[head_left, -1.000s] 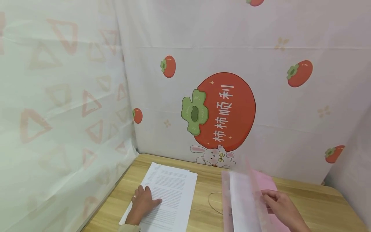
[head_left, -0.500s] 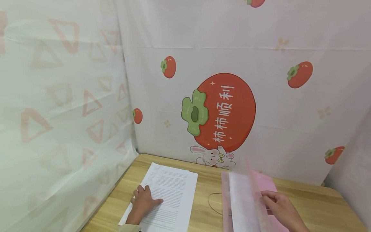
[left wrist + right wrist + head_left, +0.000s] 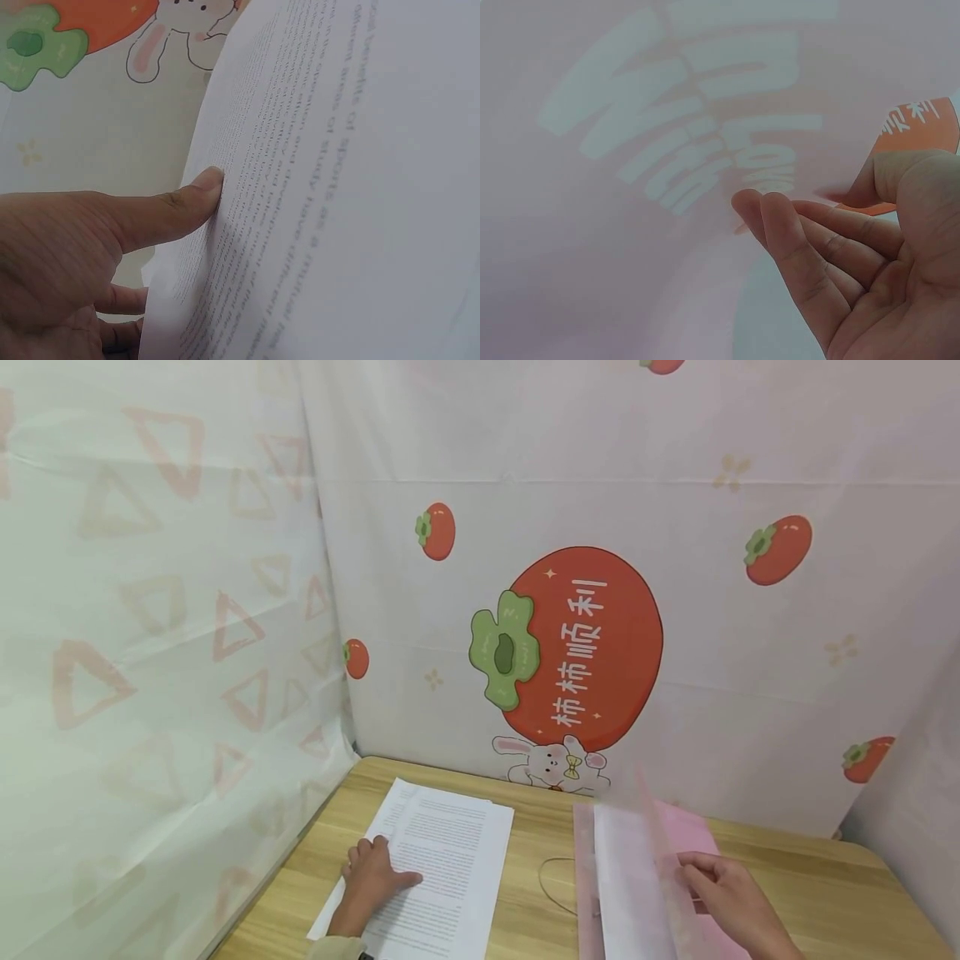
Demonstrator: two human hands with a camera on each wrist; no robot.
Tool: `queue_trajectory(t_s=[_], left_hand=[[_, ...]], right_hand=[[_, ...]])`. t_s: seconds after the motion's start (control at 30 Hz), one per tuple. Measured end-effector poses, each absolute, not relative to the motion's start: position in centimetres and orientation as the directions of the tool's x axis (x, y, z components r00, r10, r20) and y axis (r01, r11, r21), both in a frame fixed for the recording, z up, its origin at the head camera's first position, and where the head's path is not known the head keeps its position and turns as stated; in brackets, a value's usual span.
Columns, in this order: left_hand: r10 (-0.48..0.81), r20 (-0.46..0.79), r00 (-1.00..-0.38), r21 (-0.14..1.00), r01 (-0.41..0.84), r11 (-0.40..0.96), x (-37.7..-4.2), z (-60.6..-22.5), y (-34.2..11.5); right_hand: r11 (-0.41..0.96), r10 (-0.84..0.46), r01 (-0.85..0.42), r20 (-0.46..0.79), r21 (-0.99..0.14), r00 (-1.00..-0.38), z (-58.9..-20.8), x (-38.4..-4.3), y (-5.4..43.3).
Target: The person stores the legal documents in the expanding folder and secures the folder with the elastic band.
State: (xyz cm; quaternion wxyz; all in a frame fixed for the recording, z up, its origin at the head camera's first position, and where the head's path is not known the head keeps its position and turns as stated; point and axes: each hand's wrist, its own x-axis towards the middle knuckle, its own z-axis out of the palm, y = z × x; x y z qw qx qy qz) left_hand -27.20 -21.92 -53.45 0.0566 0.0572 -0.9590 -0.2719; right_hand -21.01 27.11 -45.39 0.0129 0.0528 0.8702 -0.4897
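In the head view a stack of printed white paper (image 3: 450,852) lies on the left of the table, its sheets slightly offset. My left hand (image 3: 371,881) rests on its left part. The left wrist view shows the thumb (image 3: 172,214) pressing the printed sheet (image 3: 262,187), with the other fingers at the paper's edge. On the right is an opened pink folder (image 3: 588,893) holding white sheets (image 3: 630,877). My right hand (image 3: 723,893) pinches its raised translucent cover (image 3: 615,247) between thumb and fingers; the cover bears white lettering.
A thin cord loop (image 3: 542,885) sticks out from the folder's left edge onto the wooden table (image 3: 817,893). A persimmon-print cloth (image 3: 750,693) hangs behind the table. Another cloth (image 3: 165,693) with triangle prints closes off the left side.
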Motion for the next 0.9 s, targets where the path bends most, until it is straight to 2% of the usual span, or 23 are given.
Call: queue_trajectory(t_s=[0.9], left_hand=[[-0.133,0.062,-0.989,0.555,-0.077,0.828,-27.72,-53.43,-21.65]], right_hand=[[0.5,0.084,0.117,-0.086,-0.858,-0.993,-45.43,-21.14,27.06]])
